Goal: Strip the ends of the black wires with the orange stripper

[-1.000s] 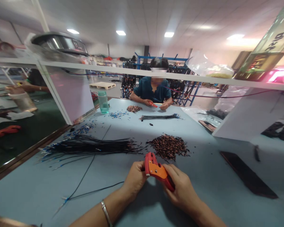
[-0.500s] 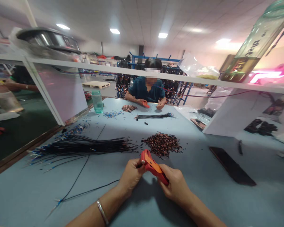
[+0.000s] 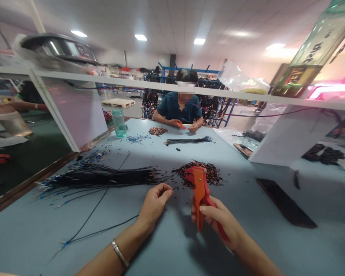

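Stripper [image 3: 200,184] and wire [image 3: 103,232] in hand

The right hand [image 3: 222,220] wraps the stripper's handles [image 3: 199,223] above the tabletop [image 3: 163,249]; the left hand [image 3: 155,203] pinches the wire near its end. The stripper seems rigid, fairly light, best gripped low; the wire, springy.

Wire stripper [image 3: 200,188]: smooth plastic with a metal pivot [image 3: 200,179]. Wires [image 3: 103,177]: matt plastic sheathing. Offcuts [image 3: 214,173]: a rough-textured heap, coppery in look. Bangle [image 3: 120,253]: polished (metal, by its shine). Desk [image 3: 166,245]: smooth, matt. Drinking bottle [image 3: 120,124]: translucent plastic. Pallet [image 3: 119,102]: bare wood. Bag [image 3: 238,80]: clear, glossy, crinkled film.
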Tool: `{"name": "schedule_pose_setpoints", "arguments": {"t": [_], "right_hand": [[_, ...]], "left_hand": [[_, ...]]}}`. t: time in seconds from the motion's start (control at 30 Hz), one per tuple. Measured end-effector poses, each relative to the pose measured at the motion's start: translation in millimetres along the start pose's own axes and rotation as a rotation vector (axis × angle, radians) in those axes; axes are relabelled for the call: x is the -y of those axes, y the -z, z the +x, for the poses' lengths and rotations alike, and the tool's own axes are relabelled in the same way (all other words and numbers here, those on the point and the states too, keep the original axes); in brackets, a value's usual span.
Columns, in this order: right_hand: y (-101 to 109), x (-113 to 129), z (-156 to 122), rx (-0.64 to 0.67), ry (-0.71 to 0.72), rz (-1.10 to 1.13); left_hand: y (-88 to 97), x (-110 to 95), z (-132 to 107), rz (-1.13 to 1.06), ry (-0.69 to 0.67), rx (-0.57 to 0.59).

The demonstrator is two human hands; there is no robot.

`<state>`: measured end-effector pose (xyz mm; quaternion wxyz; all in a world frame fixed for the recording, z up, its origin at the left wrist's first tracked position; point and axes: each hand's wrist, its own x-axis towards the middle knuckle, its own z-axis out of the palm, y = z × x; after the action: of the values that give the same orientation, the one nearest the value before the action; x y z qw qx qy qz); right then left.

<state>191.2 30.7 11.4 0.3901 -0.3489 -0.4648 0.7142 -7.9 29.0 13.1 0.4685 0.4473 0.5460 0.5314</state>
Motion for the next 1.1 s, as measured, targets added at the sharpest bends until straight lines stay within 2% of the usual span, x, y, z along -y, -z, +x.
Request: {"name": "schedule_pose_setpoints", "arguments": {"t": [0.1, 0.23, 0.73, 1.1], "right_hand": [[-0.5, -2.8, -1.6, 0.101, -0.125, 0.106], [1.2, -6.9, -1.0, 0.177, -0.178, 0.124], [9.9, -19.8, 4.8, 0.236, -0.192, 0.127], [9.0, -16.9, 3.7, 0.255, -0.208, 0.116]], "left_hand": [[1.0, -1.4, 0.9, -0.004, -0.028, 0.01], [3.0, 0.3, 3.9, -0.027, -0.03, 0.006], [2.7, 0.3, 2.1, -0.025, -0.061, 0.037], [3.9, 1.1, 3.4, -0.046, -0.072, 0.03]]}}
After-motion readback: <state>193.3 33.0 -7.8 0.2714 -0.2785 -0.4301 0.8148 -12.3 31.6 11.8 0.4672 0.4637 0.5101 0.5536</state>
